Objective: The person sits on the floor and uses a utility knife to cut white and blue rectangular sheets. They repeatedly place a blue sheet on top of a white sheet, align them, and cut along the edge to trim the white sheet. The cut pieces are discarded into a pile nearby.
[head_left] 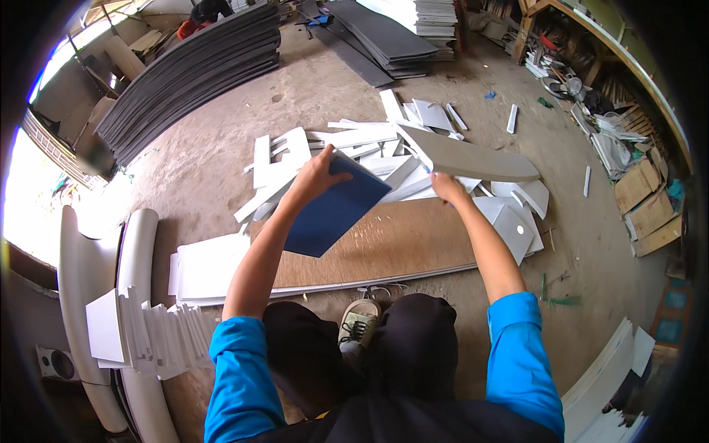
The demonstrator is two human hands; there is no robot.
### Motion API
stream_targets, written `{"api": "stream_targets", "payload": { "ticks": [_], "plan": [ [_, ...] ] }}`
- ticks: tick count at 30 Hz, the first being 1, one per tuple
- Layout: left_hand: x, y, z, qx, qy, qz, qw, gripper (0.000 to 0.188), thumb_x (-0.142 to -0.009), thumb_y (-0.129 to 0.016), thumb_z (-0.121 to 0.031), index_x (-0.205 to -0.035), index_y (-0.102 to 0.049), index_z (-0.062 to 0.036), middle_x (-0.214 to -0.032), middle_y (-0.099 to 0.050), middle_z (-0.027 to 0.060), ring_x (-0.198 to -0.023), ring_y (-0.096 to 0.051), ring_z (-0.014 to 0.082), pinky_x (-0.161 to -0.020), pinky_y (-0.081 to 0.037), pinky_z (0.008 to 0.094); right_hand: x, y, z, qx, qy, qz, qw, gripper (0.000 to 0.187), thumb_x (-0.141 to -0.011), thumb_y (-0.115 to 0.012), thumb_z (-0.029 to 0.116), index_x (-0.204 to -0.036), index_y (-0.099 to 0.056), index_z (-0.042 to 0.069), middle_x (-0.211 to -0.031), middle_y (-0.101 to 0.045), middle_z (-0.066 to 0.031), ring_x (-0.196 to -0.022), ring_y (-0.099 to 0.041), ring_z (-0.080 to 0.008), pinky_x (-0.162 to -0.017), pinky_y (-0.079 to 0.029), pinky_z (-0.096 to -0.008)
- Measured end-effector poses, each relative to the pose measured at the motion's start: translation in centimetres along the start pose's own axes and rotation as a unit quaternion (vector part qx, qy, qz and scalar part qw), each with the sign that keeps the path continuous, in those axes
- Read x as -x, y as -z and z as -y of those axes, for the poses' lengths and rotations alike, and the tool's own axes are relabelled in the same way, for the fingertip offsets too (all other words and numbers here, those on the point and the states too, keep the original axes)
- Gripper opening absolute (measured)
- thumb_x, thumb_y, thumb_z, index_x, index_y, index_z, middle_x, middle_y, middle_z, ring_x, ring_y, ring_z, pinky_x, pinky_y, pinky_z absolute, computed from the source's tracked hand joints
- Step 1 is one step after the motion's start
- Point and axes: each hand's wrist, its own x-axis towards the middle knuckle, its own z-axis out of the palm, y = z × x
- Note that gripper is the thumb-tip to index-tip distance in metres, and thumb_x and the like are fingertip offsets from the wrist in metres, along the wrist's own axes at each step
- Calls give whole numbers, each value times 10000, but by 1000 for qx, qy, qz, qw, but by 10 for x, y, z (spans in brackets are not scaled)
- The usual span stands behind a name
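Observation:
My left hand (317, 179) grips the upper edge of a dark blue rectangular panel (329, 210), thumb across its face. The panel is tilted above a long brown-topped board (399, 240) that lies on white sheets. My right hand (447, 190) is closed beside the near left end of a large pale foam board (480, 156). Small blue bits show at its fingers, but what it holds is too small to make out. Behind both hands spreads a heap of white foam offcuts (362, 138).
Dark sheets are stacked at the far left (199, 74) and far middle (384, 40). White rolls (138, 251) and a bundle of white strips (159, 332) stand at the left. Cardboard (642, 192) and scrap line the right wall. My shoe (360, 325) is near the board's front edge.

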Motion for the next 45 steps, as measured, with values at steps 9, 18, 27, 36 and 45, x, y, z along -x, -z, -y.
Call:
{"api": "stream_targets", "payload": {
  "ticks": [9, 18, 27, 36, 45],
  "plan": [
    [8, -91, 0, 12, -60, 331, 942, 665, -609, -736, -369, -1080, -447, 1, -909, -583, 220, -888, -565, 370, -766, -445, 428, 108, -80, -65, -105, -109, 323, 934, 622, -902, -304, 433, -849, -490, -158, -736, -591, -270, -521, -620, -310, -407, -487, -359],
    [3, -179, 26, -23, -17, 370, 929, 642, -639, -726, -367, -1116, -441, -45, -1085, -519, 160, -1035, -507, 298, -845, -400, 455, 96, -109, -107, -167, -71, 27, 983, 420, -891, -408, 409, -812, -428, -2, -588, -533, -114, -456, -565, -199, -396, -469, -314],
    [65, -194, 80, -2, 42, 29, 999, 586, -739, -656, -297, -1200, -396, -46, -1184, -386, 176, -1119, -353, 358, -966, -279, 463, 46, -183, -94, -86, -107, -146, 980, 426, -883, -410, 438, -866, -463, 15, -705, -590, -163, -531, -585, -273, -504, -456, -398],
    [241, -130, 141, -24, 413, -94, 906, 542, -832, -558, -344, -1235, -391, -24, -1139, -402, 198, -1081, -374, 334, -924, -301, 431, 74, -149, -49, -36, 44, -216, 975, 336, -825, -583, 227, -987, -434, -25, -865, -486, -150, -810, -482, -307, -755, -383, -387],
    [228, -147, 137, -45, 375, -61, 924, 608, -797, -599, -348, -1290, -357, -86, -1135, -370, 176, -1066, -361, 324, -886, -299, 468, -1, -161, -22, -22, 136, -198, 970, 394, -792, -620, 215, -980, -361, -15, -873, -502, -209, -836, -507, -393, -690, -398, -437]
  ]
}}
